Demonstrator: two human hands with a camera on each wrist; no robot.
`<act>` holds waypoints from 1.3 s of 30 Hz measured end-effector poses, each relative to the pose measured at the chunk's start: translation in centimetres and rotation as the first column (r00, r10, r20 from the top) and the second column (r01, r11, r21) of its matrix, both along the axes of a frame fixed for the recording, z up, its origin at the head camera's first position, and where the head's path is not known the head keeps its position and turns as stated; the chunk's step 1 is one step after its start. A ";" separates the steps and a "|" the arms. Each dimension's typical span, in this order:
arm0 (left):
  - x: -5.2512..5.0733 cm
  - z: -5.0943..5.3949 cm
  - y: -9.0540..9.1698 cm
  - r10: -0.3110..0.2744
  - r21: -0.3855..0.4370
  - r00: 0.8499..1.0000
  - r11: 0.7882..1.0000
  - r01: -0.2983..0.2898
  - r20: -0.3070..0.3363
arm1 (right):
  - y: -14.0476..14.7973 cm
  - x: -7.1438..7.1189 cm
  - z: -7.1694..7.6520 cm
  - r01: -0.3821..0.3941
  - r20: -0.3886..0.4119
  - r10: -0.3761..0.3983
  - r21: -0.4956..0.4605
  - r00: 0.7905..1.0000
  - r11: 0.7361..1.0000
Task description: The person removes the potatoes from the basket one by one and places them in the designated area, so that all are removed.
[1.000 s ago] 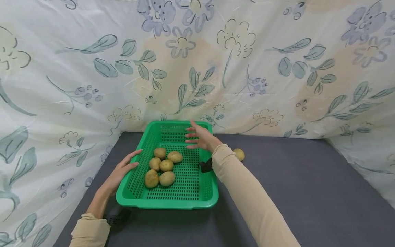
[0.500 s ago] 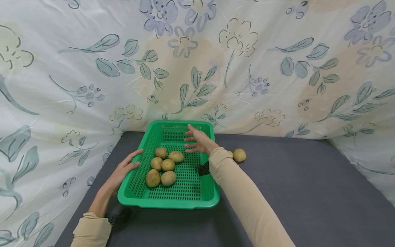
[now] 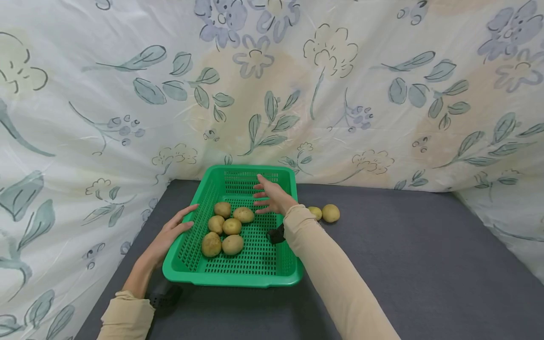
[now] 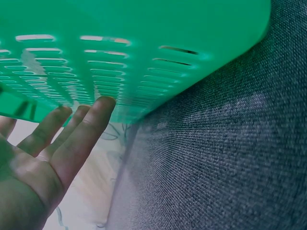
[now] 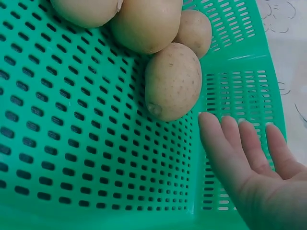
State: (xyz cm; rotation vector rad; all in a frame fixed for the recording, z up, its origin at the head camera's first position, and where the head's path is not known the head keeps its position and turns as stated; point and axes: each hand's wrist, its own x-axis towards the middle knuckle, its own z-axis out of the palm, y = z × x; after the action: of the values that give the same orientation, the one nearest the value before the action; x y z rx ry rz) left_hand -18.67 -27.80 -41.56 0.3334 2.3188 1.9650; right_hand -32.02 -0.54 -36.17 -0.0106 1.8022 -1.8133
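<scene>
A green perforated basket [image 3: 233,279] holds several potatoes [image 3: 232,226], grouped toward its left side. My left hand [image 3: 163,238] rests at the basket's left rim, fingers extended; in the left wrist view the fingers [image 4: 86,139] lie against the slotted outer wall. Over the right part of the basket hovers my right hand [image 3: 274,196], fingers spread and holding nothing. The right wrist view has that hand [image 5: 254,167] beside a potato [image 5: 173,82], apart from it.
Two potatoes [image 3: 330,213] lie on the dark grey table [image 3: 395,255] right of the basket, one partly behind the right sleeve. A flowered cloth [image 3: 272,94] hangs behind. Black devices sit at both wrists.
My right hand has moved slightly down and toward me over the basket, uncovering a second potato beside the sleeve. The left hand keeps its place on the rim.
</scene>
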 end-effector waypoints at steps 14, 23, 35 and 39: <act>0.2 0.4 0.1 0.008 -0.016 1.000 1.000 -0.008 -0.016 | -0.2 0.4 -0.1 0.045 0.011 -0.046 0.058 0.999 0.997; 0.0 0.1 -0.1 -0.011 0.002 1.000 1.000 0.011 0.000 | -1.5 0.9 0.1 0.014 -0.002 -0.014 0.106 1.000 0.994; -0.1 0.3 0.0 0.007 -0.029 1.000 1.000 -0.007 -0.002 | -2.0 1.4 -1.1 0.062 0.010 -0.064 0.153 0.998 0.986; 0.1 0.3 0.0 -0.003 0.000 1.000 1.000 0.003 0.019 | -2.3 1.8 -1.8 0.064 0.053 -0.071 0.120 0.996 0.991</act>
State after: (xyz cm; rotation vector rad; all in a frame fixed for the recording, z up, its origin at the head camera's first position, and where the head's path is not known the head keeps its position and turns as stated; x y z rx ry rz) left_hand -18.57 -27.78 -41.28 0.3171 2.3058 1.9573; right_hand -30.17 -2.83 -37.96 0.1483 1.8877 -1.7316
